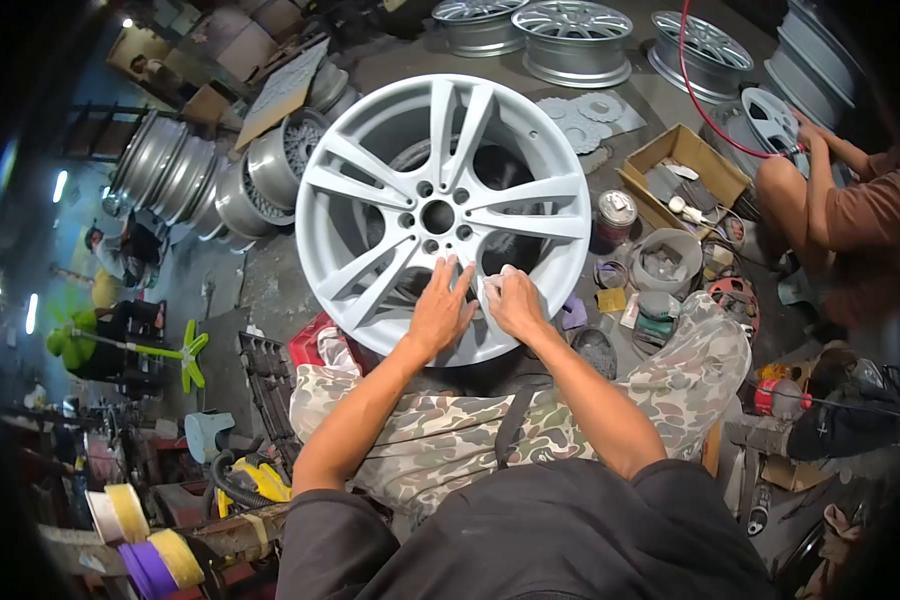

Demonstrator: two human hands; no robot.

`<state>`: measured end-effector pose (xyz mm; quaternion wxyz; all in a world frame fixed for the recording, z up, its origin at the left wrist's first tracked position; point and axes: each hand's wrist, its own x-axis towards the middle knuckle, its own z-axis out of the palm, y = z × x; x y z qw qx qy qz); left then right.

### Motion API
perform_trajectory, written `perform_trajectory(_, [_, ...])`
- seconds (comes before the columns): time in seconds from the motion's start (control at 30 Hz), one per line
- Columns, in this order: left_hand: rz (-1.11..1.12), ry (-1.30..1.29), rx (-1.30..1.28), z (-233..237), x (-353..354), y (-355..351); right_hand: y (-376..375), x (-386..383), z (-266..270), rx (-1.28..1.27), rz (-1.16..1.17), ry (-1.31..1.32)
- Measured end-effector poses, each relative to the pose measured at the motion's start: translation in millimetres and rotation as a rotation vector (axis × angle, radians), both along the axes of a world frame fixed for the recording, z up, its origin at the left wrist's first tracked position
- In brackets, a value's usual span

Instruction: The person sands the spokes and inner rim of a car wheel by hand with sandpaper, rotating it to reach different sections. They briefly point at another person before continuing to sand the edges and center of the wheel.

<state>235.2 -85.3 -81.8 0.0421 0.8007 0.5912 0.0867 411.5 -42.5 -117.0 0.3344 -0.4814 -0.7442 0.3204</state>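
Observation:
A large pale grey wheel rim (530, 222) with paired spokes lies face up in front of my knees. My left hand (440, 310) rests on the spoke just below the hub, its fingers spread and pointing toward the lug holes. To the right of it, my right hand (515, 303) is closed, with its fingertips pressed together at the edge of the same lower spoke pair. Something small and whitish seems to be pinched there, too small to make out.
Several rims (575, 40) lie at the back, and more are stacked at the left. At the right, a cardboard box (725, 170), a tin (616, 212) and a bucket (665, 262) stand near a crouching co-worker (850, 210) handling another wheel. A green fan (190, 355) stands left.

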Motion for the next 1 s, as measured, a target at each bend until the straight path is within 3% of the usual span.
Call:
perform_trajectory(0.2, [0.072, 0.038, 0.059, -15, 35, -44, 0, 26, 3, -0.156, 0.009, 0.348])
perform_trajectory(0.27, [0.466, -0.411, -0.19, 3, 56, -56, 2, 26, 2, -0.148, -0.012, 0.362])
perform_trajectory(0.37, [0.42, -0.286, -0.055, -38, 52, -79, 2, 13, -3, -0.091, -0.014, 0.378])
perform_trajectory(0.43, [0.47, -0.283, -0.085, -33, 55, -92, -4, 3, 1, 0.068, 0.027, 0.348])
perform_trajectory(0.53, [0.519, -0.452, -0.405, -1, 36, -90, -14, -4, 6, 0.109, 0.099, 0.268])
perform_trajectory(0.6, [0.348, -0.507, -0.618, 32, -1, -74, -19, -9, 9, 0.217, 0.116, 0.171])
perform_trajectory(0.63, [0.444, -0.684, -0.753, 62, -9, -65, -20, -8, 14, 0.22, 0.152, 0.139])
perform_trajectory(0.67, [0.294, -0.759, -0.649, 77, -31, -54, -19, -9, 13, 0.262, 0.196, 0.102])
perform_trajectory(0.7, [0.221, -0.673, -0.503, 90, -51, -42, -21, -9, 13, 0.306, 0.24, 0.059])
perform_trajectory(0.77, [0.341, -0.534, -0.37, 137, -73, -19, -27, -7, 16, 0.402, 0.323, -0.049])
perform_trajectory(0.8, [0.234, -0.507, -0.218, 139, -98, -4, -28, -6, 16, 0.5, 0.394, -0.139])
perform_trajectory(0.87, [0.338, -0.593, -0.203, 150, -124, 16, -33, 0, 10, 0.561, 0.476, -0.211])
perform_trajectory(1.0, [0.475, -0.818, -0.127, 121, -153, 23, -49, 40, -5, 0.729, 0.751, -0.399])
